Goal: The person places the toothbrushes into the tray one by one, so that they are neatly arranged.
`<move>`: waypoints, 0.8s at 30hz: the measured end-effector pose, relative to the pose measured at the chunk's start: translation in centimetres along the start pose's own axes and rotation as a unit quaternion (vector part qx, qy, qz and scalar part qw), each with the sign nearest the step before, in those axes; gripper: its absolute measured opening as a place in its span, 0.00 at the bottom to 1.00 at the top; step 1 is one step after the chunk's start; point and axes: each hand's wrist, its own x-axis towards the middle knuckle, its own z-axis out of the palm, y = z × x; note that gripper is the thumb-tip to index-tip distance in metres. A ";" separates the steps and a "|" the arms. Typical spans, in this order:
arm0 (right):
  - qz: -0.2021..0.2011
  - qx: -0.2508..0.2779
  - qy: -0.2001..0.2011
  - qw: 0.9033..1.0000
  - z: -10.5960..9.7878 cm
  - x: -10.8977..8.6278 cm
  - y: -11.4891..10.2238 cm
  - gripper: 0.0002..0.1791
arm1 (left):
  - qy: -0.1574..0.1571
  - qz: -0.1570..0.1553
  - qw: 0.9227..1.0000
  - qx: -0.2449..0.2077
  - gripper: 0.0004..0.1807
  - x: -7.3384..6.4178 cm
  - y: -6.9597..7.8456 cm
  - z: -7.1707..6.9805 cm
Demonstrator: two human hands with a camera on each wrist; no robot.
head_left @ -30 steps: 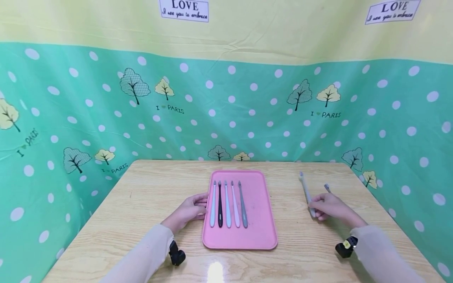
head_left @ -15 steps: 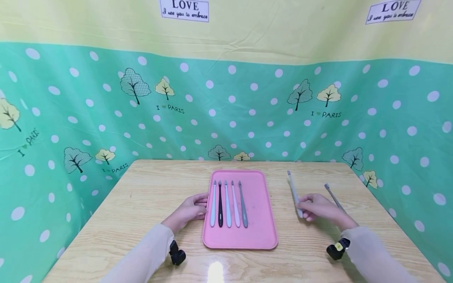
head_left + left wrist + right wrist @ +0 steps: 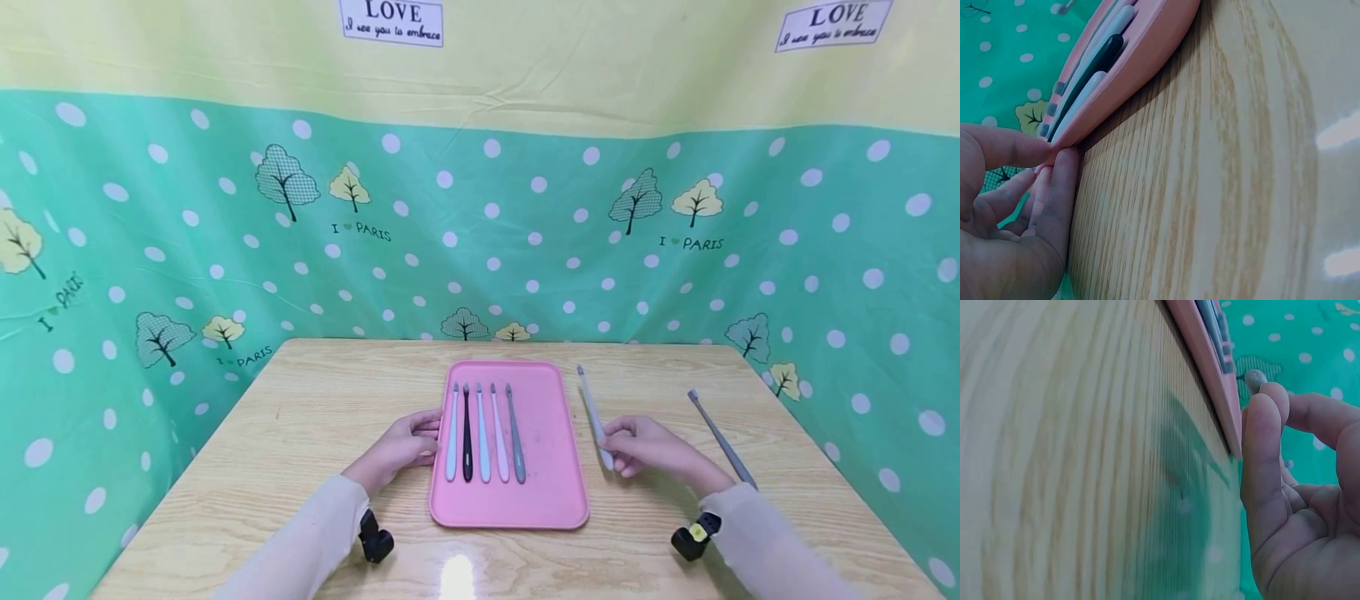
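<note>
My right hand [image 3: 652,446] pinches a light grey toothbrush [image 3: 590,404] near its handle end, just right of the pink tray [image 3: 551,504]. Its head points toward the far side of the table. In the right wrist view the handle end [image 3: 1255,379] pokes out past thumb and finger. My left hand [image 3: 397,450] holds the tray's left rim, and in the left wrist view the thumb and forefinger pinch that rim [image 3: 1063,140]. Side by side in the tray lie a black toothbrush [image 3: 467,437], a pink toothbrush [image 3: 498,437], a dark grey toothbrush [image 3: 516,442] and two light blue ones.
Another grey toothbrush [image 3: 722,440] lies on the wooden table [image 3: 330,392] at the right, its lower end by the right sleeve [image 3: 757,533]. A green and yellow patterned curtain [image 3: 510,233] hangs behind the table and along both sides.
My right hand has carried the light grey toothbrush leftward, close to the tray. The grey toothbrush behind that hand is now more fully exposed. The left hand and tray stay put.
</note>
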 end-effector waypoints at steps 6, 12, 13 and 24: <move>-0.010 0.015 -0.025 1.000 1.1 0.5 -0.5 0.24 | -0.001 0.001 1.000 0.000 0.37 0.1 -0.1 0.0; -0.012 0.030 -0.038 0.999 2.1 0.8 -1.1 0.25 | 0.007 -0.004 1.000 0.004 0.38 0.1 0.0 0.2; -0.011 0.033 -0.041 0.999 2.3 0.8 -1.2 0.25 | 0.008 -0.005 1.000 0.004 0.38 0.2 0.0 0.2; -0.009 0.025 -0.037 0.999 4.2 1.9 -1.7 0.25 | -0.002 0.002 1.000 0.002 0.38 0.2 -0.2 0.0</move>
